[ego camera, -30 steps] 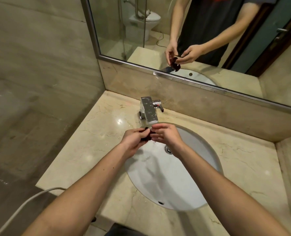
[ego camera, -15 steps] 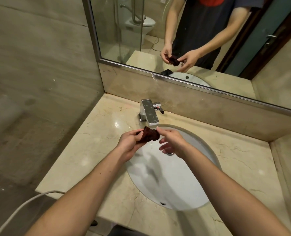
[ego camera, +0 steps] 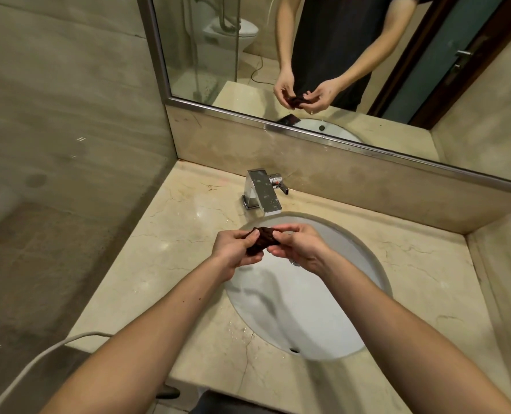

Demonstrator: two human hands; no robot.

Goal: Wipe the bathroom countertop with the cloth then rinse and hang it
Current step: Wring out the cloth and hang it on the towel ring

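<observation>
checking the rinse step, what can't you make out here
Head view only.
- Cloth: bunched between left hand and right hand; size and wetness unclear.
- Drain: mostly hidden under the right hand.
- Tap: outlet faces down, out of sight.
- Cable, lower left: cut off by the frame edge.

Mirror (ego camera: pixel 263 70): steel-framed, fixed above the stone backsplash.
Toilet (ego camera: pixel 233 31): white, seen reflected.
Door (ego camera: pixel 445 55): reflected, metal handle.
Cord (ego camera: pixel 39 357): white, curving across the lower left.

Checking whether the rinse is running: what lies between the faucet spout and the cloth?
Nothing in the head view: no water stream shows, just the sink's bare white bowl between the faucet and the cloth pinched by the left hand and right hand.
</observation>
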